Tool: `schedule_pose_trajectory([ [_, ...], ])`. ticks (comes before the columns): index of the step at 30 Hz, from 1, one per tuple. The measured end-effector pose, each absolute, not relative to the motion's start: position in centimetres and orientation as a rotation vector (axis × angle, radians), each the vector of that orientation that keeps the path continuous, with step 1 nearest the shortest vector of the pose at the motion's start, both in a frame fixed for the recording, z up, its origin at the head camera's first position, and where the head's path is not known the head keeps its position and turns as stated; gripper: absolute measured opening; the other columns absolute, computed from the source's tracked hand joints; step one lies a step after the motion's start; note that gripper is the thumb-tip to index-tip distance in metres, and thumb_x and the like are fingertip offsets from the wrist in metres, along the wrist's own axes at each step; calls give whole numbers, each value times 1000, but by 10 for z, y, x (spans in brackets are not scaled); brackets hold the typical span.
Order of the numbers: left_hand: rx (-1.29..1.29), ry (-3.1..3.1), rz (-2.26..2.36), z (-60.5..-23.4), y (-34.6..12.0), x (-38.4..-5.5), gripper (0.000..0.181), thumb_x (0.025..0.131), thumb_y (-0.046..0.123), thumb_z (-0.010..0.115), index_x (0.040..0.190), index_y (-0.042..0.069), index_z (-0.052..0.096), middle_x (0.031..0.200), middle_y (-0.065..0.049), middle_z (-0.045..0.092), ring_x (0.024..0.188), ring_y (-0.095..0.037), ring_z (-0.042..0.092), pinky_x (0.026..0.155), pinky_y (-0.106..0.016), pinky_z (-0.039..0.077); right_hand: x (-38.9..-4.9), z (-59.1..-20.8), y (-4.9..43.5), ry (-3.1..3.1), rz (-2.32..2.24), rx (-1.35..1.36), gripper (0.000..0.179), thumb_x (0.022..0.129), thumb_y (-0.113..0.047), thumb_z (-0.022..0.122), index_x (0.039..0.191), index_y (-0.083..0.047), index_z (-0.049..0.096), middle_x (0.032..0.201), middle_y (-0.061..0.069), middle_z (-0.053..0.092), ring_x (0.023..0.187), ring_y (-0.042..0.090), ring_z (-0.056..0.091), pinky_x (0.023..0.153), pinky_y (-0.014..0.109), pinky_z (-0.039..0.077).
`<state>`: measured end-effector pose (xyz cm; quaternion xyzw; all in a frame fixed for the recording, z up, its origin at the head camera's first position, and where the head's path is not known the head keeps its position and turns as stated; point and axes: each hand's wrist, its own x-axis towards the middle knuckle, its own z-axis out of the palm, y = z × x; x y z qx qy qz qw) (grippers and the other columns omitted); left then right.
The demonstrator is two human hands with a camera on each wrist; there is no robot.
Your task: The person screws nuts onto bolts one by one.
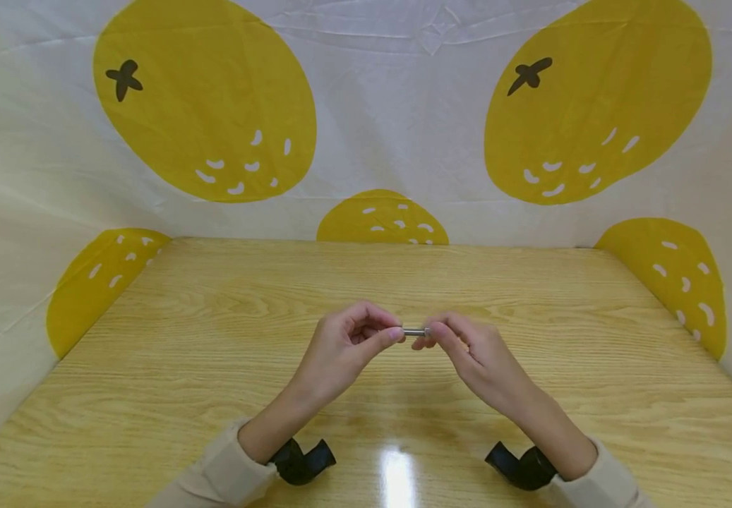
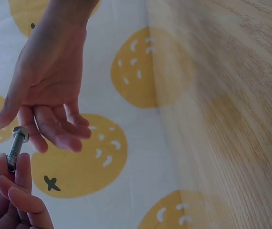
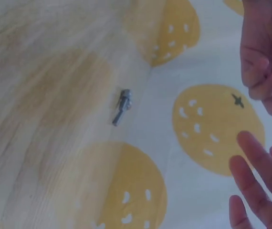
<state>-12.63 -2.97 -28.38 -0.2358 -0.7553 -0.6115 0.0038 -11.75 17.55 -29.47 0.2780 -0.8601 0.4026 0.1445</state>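
My left hand (image 1: 343, 346) pinches a silver bolt (image 1: 414, 331) by its head end, between thumb and fingertips. In the left wrist view the bolt (image 2: 15, 150) points up, with threads along its shank and a hex nut (image 2: 21, 133) around its far end. Around the nut is my right hand (image 1: 476, 356), its thumb and fingers parted. Seen from the left wrist, the right hand (image 2: 55, 90) has relaxed fingers and a gap between thumb and nut. Its fingers (image 3: 253, 183) spread loosely in the right wrist view.
A wooden tabletop (image 1: 226, 395) lies below both hands, bordered by white cloth (image 1: 397, 106) with yellow fruit prints. A small silver piece (image 3: 122, 107) shows against the wood in the hazy right wrist view. Black curved wrist mounts (image 1: 305, 462) sit beside the sleeves.
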Motion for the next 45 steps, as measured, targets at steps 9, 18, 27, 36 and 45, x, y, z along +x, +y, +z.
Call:
schedule_pose_trajectory([
  [9,-701,-2386,-1934,-283,-32,-128,12,87,19,65,95,10,66,88,-6,67,69,-13,58,57,-22,46,-123,-296,178,-2204,991,967,40,71,2,76,105,-10,59,105,-1,62,97,13,55,84,18,42],
  [18,-732,-2429,-1864,-280,-33,-127,13,86,21,67,96,12,67,87,-2,67,69,-15,58,59,-23,48,-123,-296,176,-2170,1002,1005,30,76,4,70,99,-13,60,100,-1,61,95,12,53,86,21,43],
  [27,-817,-2435,-1765,-280,-33,-128,12,85,18,69,96,14,68,80,0,64,64,-12,50,57,-22,45,-121,-297,176,-2257,1009,972,17,83,-1,62,89,-16,57,96,-5,60,92,10,53,81,31,46],
  [36,-808,-2424,-1723,-280,-34,-126,14,84,19,70,97,14,69,77,-1,62,62,-13,49,56,-21,43,-120,-297,175,-2312,1044,961,19,94,-6,51,82,-18,58,91,-7,60,89,8,53,78,29,46],
  [45,-772,-2407,-1729,-280,-35,-127,12,84,19,69,96,17,69,71,1,58,58,-13,48,50,-21,39,-118,-291,179,-2283,993,927,36,76,-7,75,108,-16,60,100,-5,61,93,10,54,81,23,46],
])
